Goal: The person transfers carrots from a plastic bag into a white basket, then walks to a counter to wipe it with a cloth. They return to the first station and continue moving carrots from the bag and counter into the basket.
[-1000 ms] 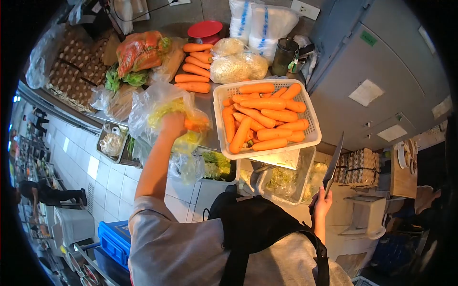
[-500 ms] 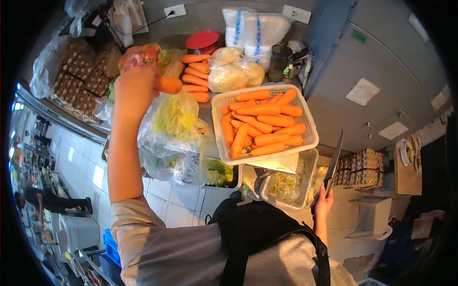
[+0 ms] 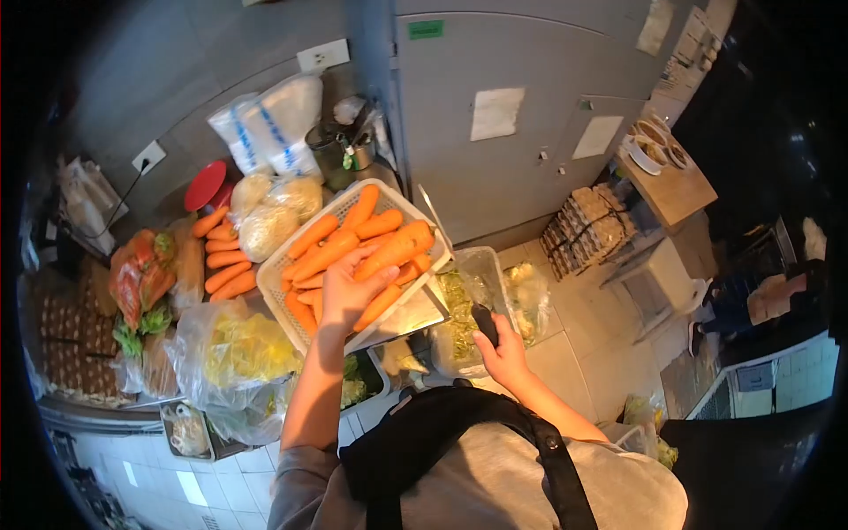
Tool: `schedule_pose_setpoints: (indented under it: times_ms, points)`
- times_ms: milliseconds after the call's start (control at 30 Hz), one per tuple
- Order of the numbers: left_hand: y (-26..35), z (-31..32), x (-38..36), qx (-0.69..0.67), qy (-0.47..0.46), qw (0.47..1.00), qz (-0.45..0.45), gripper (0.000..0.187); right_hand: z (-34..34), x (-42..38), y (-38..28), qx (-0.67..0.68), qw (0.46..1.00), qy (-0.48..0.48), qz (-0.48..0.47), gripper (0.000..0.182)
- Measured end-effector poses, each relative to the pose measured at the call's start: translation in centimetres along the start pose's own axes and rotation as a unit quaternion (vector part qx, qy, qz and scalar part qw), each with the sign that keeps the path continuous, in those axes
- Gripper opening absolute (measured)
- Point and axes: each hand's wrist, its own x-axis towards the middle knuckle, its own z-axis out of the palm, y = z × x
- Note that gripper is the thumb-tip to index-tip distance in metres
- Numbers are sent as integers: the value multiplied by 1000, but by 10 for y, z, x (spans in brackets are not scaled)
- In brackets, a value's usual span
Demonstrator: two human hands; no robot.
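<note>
My left hand point(image 3: 347, 290) grips a large carrot point(image 3: 395, 250) between thumb and fingers, above the white plastic basket point(image 3: 276, 299). Several more carrots point(image 3: 325, 256) lie piled in that basket, some covered by my hand. In my right hand point(image 3: 503, 350) is a knife point(image 3: 483, 323), held by its black handle. Its blade points up and away from me, along the basket's right side. Below the blade stands a clear tub point(image 3: 453, 353) with pale green trimmings.
Left of the basket lie loose carrots point(image 3: 228, 258), bagged pale shreds point(image 3: 268, 231), a red bowl point(image 3: 207, 184) and a bag of yellow pieces point(image 3: 243, 349). A grey cabinet point(image 3: 495, 185) rises behind. Stacked egg trays point(image 3: 587, 228) and a stool point(image 3: 658, 278) stand right.
My left hand has come from the bags at the left to above the basket, still holding a carrot. The view has turned right, and the knife is now beside the basket.
</note>
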Motion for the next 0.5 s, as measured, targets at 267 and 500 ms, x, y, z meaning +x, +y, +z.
schedule_pose_setpoints:
  times_ms: [267,500]
  points:
    - [-15,33,7,48,-28,997,53,44,-19,-7,-18,-10,992,114,-52,31]
    - [-5,41,4,40,-54,996,60,47,-7,-9,39,-141,987,41,73,30]
